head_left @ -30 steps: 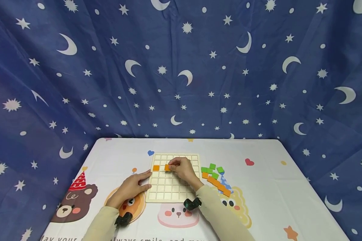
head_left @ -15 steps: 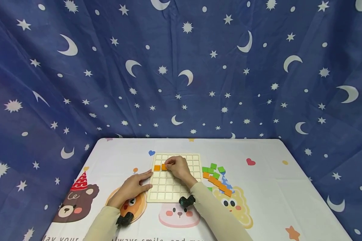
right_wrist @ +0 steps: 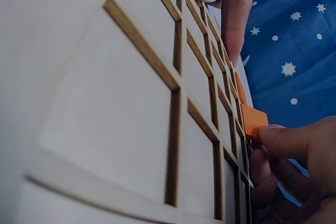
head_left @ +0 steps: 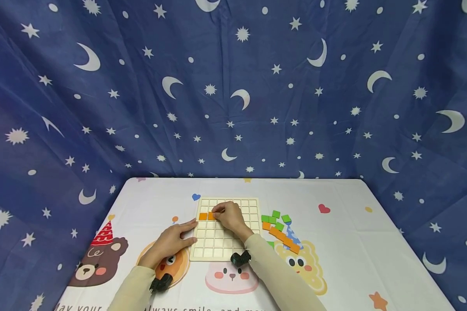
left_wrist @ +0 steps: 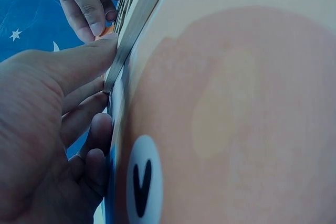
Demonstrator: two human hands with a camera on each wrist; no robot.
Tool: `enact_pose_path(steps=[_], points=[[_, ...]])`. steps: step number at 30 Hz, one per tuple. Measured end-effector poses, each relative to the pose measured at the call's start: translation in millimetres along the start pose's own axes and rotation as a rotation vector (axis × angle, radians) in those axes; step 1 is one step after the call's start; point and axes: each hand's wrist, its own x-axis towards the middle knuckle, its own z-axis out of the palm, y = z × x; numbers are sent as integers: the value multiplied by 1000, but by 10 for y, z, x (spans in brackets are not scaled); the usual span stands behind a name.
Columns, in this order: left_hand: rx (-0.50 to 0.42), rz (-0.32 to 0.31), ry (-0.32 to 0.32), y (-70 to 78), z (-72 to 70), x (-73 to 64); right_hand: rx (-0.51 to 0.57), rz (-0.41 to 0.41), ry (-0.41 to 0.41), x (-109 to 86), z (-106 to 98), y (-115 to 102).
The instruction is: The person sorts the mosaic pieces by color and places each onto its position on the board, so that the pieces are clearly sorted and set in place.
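A pale wooden grid board [head_left: 219,243] with square cells lies on the table in the head view. My right hand [head_left: 231,218] reaches over it and pinches an orange square tile [head_left: 211,216]; in the right wrist view, thumb and fingers hold that tile [right_wrist: 254,120] at the grid. Just left of it, another orange tile [head_left: 203,216] sits in a cell by the board's left edge. My left hand [head_left: 172,240] rests against that edge, thumb and fingers extended. In the left wrist view its thumb and fingertips touch the board's side [left_wrist: 137,27].
Right of the board lie several green tiles [head_left: 276,214] and a slanting row of orange tiles [head_left: 282,239]. Another green tile [head_left: 271,244] is partly hidden by the right sleeve. The white tablecloth [head_left: 358,242] has cartoon prints; a blue starry curtain [head_left: 233,86] hangs behind.
My right hand has moved slightly left with the orange tile, bringing it beside the first one; over the last half second it barely moves. My left hand stays at the board's edge.
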Motion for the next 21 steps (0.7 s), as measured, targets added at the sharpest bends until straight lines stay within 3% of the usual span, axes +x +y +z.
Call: enact_pose_path(steps=[14,21], points=[[-12,-9,7,11,10,-5,-91,-21,-4,-35,2,7],[3,-9,16,-4,13,-8,-5,-33,-20,-46,-23,6]])
